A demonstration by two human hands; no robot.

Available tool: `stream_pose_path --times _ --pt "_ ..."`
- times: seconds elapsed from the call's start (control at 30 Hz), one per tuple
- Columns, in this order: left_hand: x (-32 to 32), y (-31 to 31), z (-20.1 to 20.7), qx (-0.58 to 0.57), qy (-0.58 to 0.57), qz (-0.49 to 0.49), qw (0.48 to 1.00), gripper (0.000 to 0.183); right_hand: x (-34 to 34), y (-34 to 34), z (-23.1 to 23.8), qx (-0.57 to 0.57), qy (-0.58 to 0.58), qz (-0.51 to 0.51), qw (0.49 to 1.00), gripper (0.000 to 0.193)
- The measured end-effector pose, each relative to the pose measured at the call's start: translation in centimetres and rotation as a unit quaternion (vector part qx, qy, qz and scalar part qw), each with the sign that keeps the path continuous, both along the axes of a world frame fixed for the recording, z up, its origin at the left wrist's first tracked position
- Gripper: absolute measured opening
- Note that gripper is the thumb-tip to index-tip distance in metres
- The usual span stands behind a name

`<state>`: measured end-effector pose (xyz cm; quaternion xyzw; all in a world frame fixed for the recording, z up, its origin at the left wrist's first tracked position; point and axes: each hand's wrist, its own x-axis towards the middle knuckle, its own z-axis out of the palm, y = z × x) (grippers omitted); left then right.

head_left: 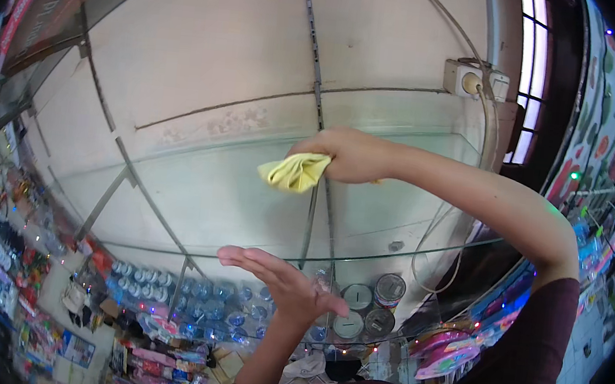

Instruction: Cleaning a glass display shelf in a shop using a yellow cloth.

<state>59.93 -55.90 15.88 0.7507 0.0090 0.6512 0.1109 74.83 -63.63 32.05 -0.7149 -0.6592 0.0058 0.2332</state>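
Note:
My right hand (352, 155) is closed around a bunched yellow cloth (294, 172), whose folds stick out to the left of the fist. It is over the clear glass shelf (226, 191), in front of the pale wall; whether the cloth touches the glass I cannot tell. My left hand (280, 282) is open and holds nothing, its fingers stretched to the left and its thumb to the right. It is by the shelf's front edge; contact with the glass cannot be made out.
Below the shelf stand round tins (357, 296) with slotted lids and several bluish clear plastic containers (215, 302). A wall socket (460, 79) holds a plug with a hanging cable. Metal slotted rails (312, 29) run up the wall. Packed goods (165, 363) crowd the lower left.

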Motion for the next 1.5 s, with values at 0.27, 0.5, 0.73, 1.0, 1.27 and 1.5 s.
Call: stream_pose_path --times 0.27,0.5,0.73,1.0,1.27,1.5 --pt "0.4 -1.6 0.7 -0.058 -0.055 0.018 0.997 0.125 -2.2 -0.1 3.2 -0.194 0.016 0.256 0.947 0.037" --pt "-0.3 -2.6 0.9 -0.068 0.001 0.018 0.998 0.129 -6.6 0.4 4.8 -0.249 -0.192 0.16 0.936 0.03" --pt "-0.1 -2.2 1.7 -0.034 -0.066 -0.037 0.997 0.12 -7.8 -2.3 2.6 -0.071 -0.187 0.096 0.975 0.037" --pt "-0.7 -3.5 2.1 -0.077 -0.038 0.024 0.996 0.122 -6.1 -9.2 1.4 -0.022 -0.074 0.118 0.99 0.035" --pt "-2.0 -4.3 2.9 -0.114 0.003 0.0 0.993 0.126 -5.1 -16.8 1.1 0.019 -0.093 -0.009 0.995 0.03" --pt "-2.0 -4.0 2.6 -0.103 0.01 -0.007 0.995 0.122 -9.4 -10.5 -2.4 0.226 -0.077 -0.018 0.971 0.01"
